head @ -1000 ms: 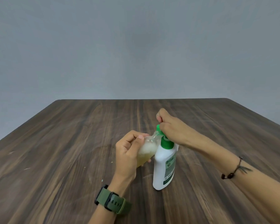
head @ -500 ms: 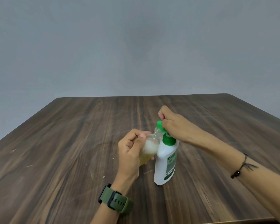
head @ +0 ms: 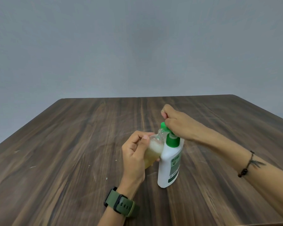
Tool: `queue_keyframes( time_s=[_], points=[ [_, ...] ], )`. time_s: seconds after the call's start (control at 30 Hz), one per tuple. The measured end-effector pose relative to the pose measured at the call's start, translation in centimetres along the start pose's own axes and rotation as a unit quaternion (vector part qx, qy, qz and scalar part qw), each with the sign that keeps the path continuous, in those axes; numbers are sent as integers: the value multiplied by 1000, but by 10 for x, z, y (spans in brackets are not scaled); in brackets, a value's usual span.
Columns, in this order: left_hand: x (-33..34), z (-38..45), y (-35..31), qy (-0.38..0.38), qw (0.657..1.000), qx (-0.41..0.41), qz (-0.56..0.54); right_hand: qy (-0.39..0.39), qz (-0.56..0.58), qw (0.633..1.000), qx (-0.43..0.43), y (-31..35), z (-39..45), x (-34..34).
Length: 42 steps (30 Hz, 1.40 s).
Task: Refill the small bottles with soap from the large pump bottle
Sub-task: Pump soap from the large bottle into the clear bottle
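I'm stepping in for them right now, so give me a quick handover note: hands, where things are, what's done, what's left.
Left hand: grips the small clear bottle, tilted, its mouth at the green nozzle.
Right hand: on the pump head of the large white pump bottle, which stands upright on the wooden table.
Done: the small bottle holds yellowish soap with foam on top, not full.
Left: keep pumping until it is full. No cap or other small bottles in view.

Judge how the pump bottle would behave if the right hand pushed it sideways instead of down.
The pump bottle is tall on a narrow base, so it would probably tip rather than slide. The right hand presses at its top, adding leverage. The small bottle in the left hand might brace it.
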<state>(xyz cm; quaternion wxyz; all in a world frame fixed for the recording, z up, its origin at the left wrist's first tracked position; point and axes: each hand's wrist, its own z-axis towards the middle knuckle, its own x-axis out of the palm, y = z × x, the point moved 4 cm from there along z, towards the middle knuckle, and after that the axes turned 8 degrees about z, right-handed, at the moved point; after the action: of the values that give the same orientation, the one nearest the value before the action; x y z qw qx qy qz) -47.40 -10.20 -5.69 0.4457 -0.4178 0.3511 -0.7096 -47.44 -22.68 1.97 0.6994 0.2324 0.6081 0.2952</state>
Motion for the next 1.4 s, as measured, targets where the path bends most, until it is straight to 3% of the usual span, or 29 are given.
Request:
queue_keyframes(
  time_s=[0.37,0.97,1.4],
  points=[
    [-6,5,-6,13,998,18,59,-4,-39,999,-17,3,0,1],
    [-4,3,-6,21,998,5,53,-22,4,1000,-4,-1,-1,1],
    [-5,3,-6,18,998,7,54,-23,-26,999,-15,1,-1,2]
  ],
)
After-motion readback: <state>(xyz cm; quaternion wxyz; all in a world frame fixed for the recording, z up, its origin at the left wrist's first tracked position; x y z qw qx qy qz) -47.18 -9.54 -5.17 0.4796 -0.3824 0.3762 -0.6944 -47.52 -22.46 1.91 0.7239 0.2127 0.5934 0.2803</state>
